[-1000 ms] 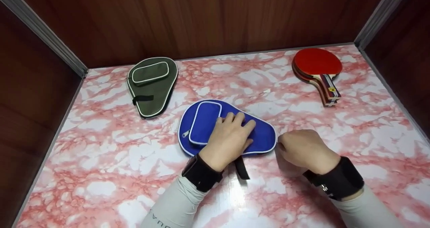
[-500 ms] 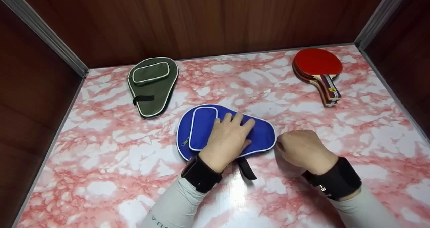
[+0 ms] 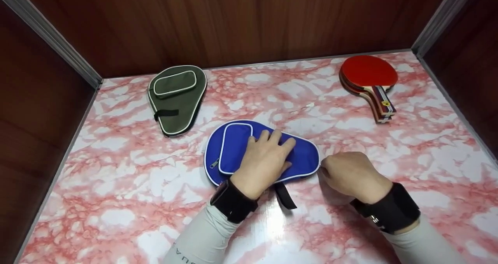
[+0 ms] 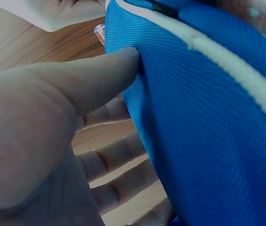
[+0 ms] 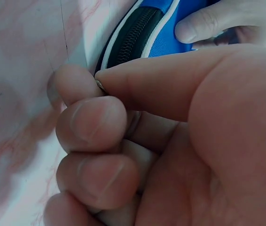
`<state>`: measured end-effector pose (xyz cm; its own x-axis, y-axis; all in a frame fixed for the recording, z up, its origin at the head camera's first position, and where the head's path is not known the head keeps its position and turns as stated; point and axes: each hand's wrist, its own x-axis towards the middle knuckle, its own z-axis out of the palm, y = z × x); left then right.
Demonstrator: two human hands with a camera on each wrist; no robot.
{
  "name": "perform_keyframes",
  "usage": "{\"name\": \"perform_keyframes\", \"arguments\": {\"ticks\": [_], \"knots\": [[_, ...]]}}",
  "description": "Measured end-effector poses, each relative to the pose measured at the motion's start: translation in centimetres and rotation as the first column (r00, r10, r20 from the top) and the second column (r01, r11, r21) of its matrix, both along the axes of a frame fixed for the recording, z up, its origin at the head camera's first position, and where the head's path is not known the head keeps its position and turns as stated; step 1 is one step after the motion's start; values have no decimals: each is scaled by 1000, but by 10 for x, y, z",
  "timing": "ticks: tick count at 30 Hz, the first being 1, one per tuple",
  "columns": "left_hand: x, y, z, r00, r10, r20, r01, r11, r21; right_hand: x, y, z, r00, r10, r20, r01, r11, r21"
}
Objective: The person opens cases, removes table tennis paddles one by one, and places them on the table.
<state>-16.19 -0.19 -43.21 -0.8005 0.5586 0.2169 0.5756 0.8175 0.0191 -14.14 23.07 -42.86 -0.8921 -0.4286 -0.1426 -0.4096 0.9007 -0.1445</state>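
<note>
pressing flat on the blue teardrop-shaped fabric paddle case (image 3: 264, 151) mid-worktop (image 3: 116, 186), the left hand (image 3: 264, 161) lies with fingers spread, while the right hand (image 3: 350, 174) pinches the small metal zipper pull (image 5: 99, 84) at its narrow end. the case looks soft, light and floppy, best steadied flat.

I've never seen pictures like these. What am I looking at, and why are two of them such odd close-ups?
No machine here: a person wears a head camera and one on each wrist. From the head view, the left hand rests flat on a blue paddle case on a pink marbled table. The right hand pinches something small, seemingly the zipper pull, at the case's narrow end. The close-ups are the wrist cameras. Farther back lie a green paddle case and stacked red paddles.
</note>
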Motion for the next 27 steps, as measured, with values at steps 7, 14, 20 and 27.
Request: {"name": "perform_keyframes", "arguments": {"ticks": [7, 14, 20, 27], "knots": [[2, 3, -1, 1000, 18, 2, -18, 1000, -5, 2, 1, -1, 999, 28, -34, -29, 999, -15], [1, 3, -1, 1000, 15, -1, -15, 1000, -1, 6, -3, 0, 998, 44, -44, -45, 999, -24], [1, 3, 0, 1000, 15, 4, -15, 1000, -6, 12, -8, -3, 994, 69, -89, -74, 996, -54], [1, 3, -1, 1000, 15, 17, -14, 1000, -4, 18, -18, -8, 983, 128, -129, -140, 987, -83]]}}
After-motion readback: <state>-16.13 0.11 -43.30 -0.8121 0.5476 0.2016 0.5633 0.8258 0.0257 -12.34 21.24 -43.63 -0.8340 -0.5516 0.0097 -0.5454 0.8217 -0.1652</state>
